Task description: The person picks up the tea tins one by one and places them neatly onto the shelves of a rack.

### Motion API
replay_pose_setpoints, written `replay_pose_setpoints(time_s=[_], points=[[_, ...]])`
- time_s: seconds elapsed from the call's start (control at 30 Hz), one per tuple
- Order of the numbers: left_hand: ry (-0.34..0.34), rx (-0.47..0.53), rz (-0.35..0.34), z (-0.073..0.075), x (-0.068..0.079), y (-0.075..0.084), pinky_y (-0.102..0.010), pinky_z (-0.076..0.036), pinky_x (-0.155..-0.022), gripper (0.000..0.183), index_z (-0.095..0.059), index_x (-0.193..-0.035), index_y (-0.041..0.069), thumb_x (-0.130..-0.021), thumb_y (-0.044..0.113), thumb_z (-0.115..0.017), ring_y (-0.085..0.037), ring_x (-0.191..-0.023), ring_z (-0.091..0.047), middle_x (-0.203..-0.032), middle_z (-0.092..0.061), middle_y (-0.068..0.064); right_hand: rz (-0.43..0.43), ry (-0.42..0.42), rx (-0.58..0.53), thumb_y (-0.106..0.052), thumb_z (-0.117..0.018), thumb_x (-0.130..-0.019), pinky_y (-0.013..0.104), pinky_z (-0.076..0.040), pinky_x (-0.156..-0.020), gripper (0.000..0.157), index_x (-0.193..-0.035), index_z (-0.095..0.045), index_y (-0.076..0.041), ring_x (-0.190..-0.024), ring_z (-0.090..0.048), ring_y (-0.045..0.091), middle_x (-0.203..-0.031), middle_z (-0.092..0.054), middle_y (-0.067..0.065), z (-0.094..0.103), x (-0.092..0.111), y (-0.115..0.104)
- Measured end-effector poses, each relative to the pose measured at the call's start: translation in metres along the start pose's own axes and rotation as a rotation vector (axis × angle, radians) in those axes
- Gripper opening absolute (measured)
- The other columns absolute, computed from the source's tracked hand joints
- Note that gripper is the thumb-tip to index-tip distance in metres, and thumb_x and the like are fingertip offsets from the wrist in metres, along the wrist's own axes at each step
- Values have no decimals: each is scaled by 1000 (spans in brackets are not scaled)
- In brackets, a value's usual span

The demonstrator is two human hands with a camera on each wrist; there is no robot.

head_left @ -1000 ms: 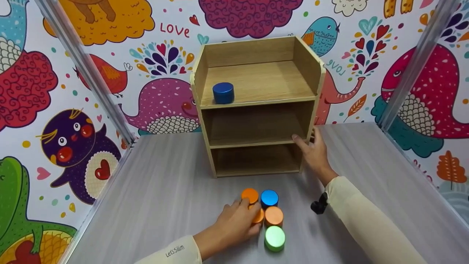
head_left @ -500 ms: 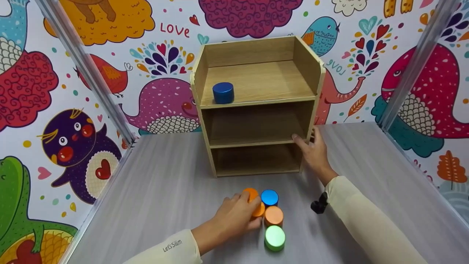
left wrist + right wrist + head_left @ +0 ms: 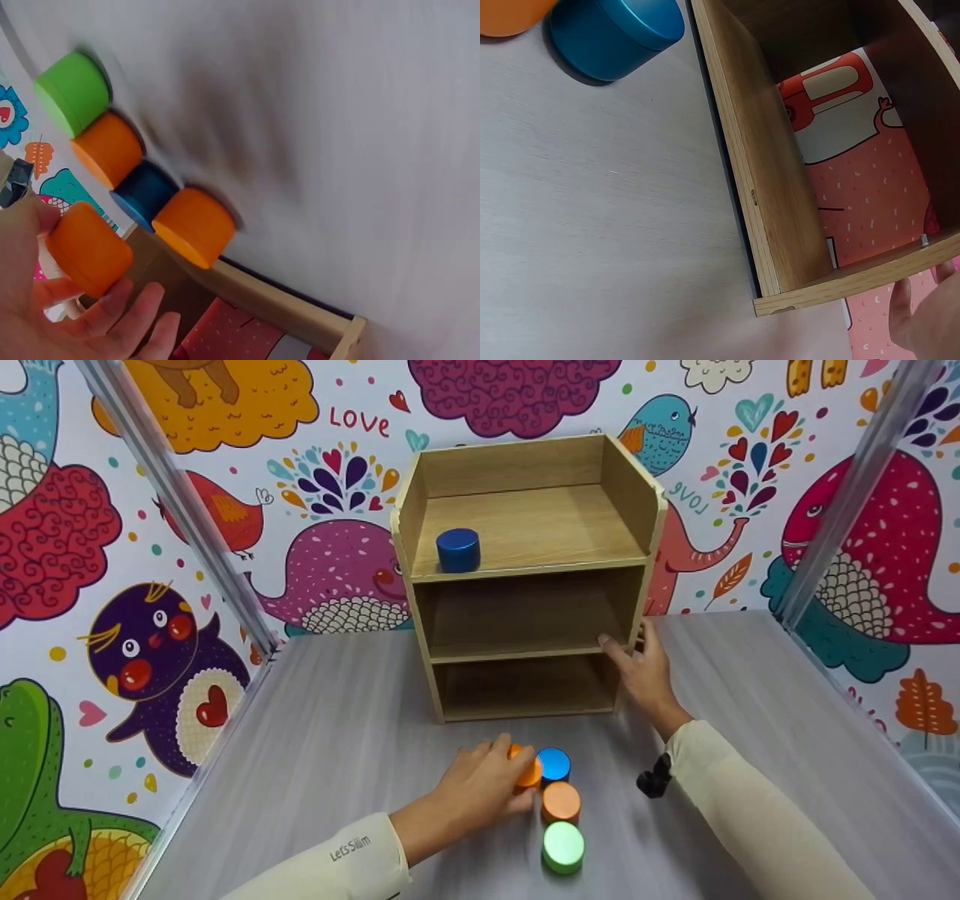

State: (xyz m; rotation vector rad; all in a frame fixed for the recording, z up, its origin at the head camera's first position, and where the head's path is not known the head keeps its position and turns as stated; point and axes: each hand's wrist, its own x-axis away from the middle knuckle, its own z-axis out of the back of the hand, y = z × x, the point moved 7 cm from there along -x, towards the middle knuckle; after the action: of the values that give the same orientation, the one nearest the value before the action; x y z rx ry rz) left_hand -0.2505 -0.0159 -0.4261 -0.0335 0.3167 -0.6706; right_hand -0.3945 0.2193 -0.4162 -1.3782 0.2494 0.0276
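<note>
My left hand (image 3: 480, 780) pinches an orange round tin (image 3: 88, 247) between thumb and fingers; it is raised off the table, as the left wrist view shows. Beside it stand a second orange tin (image 3: 195, 226), a blue tin (image 3: 553, 765), a lighter orange tin (image 3: 561, 802) and a green tin (image 3: 562, 847). In the head view my left fingers hide much of the second orange tin. My right hand (image 3: 643, 675) grips the right side of a small wooden shelf (image 3: 531, 654), thumb over the front edge. One dark blue tin (image 3: 458, 550) sits at the left of its top level.
A grey wood-grain table (image 3: 337, 750) carries everything. Behind it and at both sides stand walls with cartoon animals (image 3: 345, 570), framed by metal posts (image 3: 187, 510). The shelf's two lower compartments face me.
My left hand has lifted the nearer orange tin and carried it a little away from me, over the front of the other orange one. The right hand and shelf stay still.
</note>
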Motion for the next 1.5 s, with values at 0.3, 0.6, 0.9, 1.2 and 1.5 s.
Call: replay_pose_setpoints(time_s=[0.3,0.6,0.9,1.2,1.5], points=[[18,-3,-12,10,-6,-2,-34,-48,-54,38,-53,-110,23,-83,50,-56,-17,-66,-50,-86,-50,-2,9,-3,-2,-44,-67,-82,54,-39,-99,72,-141,-30,-24,-123,-41,27,-133,-40,6,1,0,-1],[34,-6,-5,24,-13,-9,-43,-51,-65,39,-53,-114,25,-85,51,-54,-20,-72,-52,-89,-50,-2,31,5,14,-44,-67,-83,52,-40,-99,72,-141,-30,-22,-123,-43,27,-133,-41,5,1,1,-2],[2,23,25,35,-27,-14,-35,-46,-62,42,-52,-120,25,-86,50,-51,-17,-70,-47,-93,-50,-2,5,1,6,-47,-67,-82,52,-37,-101,72,-140,-31,-25,-123,-41,27,-133,-41,4,1,-4,5],[45,15,16,43,-36,-18,-31,-42,-61,46,-50,-124,25,-88,53,-48,-16,-71,-45,-94,-49,-1,10,29,40,-58,-66,-77,52,-37,-100,72,-137,-32,-35,-122,-41,24,-133,-41,1,4,-15,25],[155,21,22,63,-46,-26,-26,-36,-53,43,-52,-120,25,-88,53,-47,-14,-64,-42,-86,-47,1,41,17,2,-42,-68,-83,48,-40,-99,67,-138,-34,-23,-119,-44,26,-129,-43,6,2,-2,0]])
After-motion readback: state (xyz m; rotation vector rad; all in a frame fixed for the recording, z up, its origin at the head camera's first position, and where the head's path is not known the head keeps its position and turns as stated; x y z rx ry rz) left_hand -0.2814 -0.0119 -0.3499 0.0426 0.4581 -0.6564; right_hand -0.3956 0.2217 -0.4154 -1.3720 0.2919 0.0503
